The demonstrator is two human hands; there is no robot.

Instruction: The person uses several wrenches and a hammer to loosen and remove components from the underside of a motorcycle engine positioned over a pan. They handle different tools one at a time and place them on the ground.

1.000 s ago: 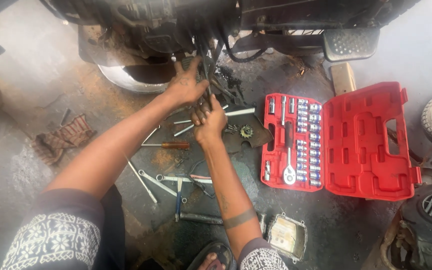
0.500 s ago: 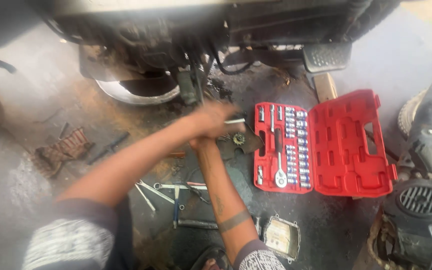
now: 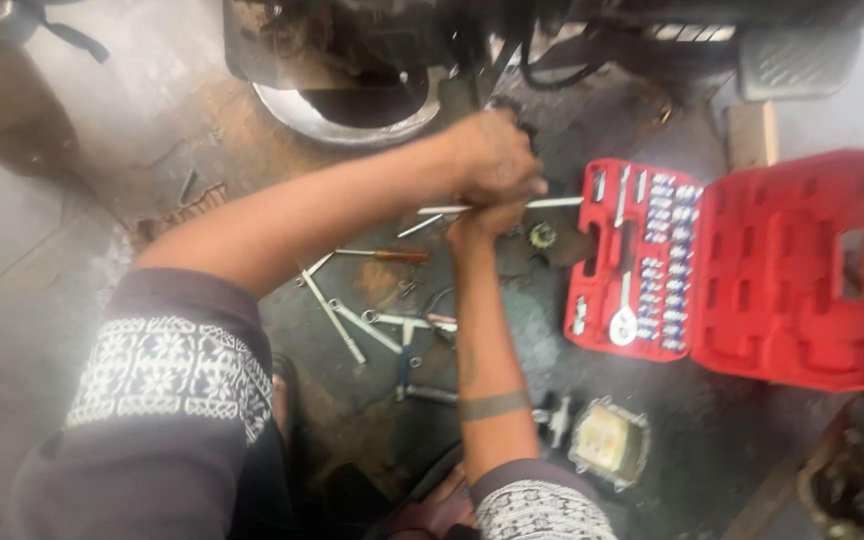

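Observation:
My left hand (image 3: 492, 152) is clenched just below the dark underside of a vehicle (image 3: 382, 40). Its fingers close around a dark part (image 3: 514, 108) that hangs there. My right hand (image 3: 480, 218) comes up from below and presses in under the left one, so its fingers are mostly hidden. A thin metal rod (image 3: 557, 203) lies on the floor right behind the hands. A small gear (image 3: 542, 236) rests beside my right wrist.
An open red socket case (image 3: 782, 270) with a ratchet (image 3: 624, 320) lies to the right. Wrenches (image 3: 352, 325), a brown-handled screwdriver (image 3: 392, 256) and pliers (image 3: 404, 360) are scattered on the oily floor. A small square container (image 3: 607, 445) sits near my right elbow, and a shiny round pan (image 3: 352, 120) under the vehicle.
My hands have gone from spread fingers up at the hanging cables to a tight clasp, one over the other. The view has shifted closer and to the left.

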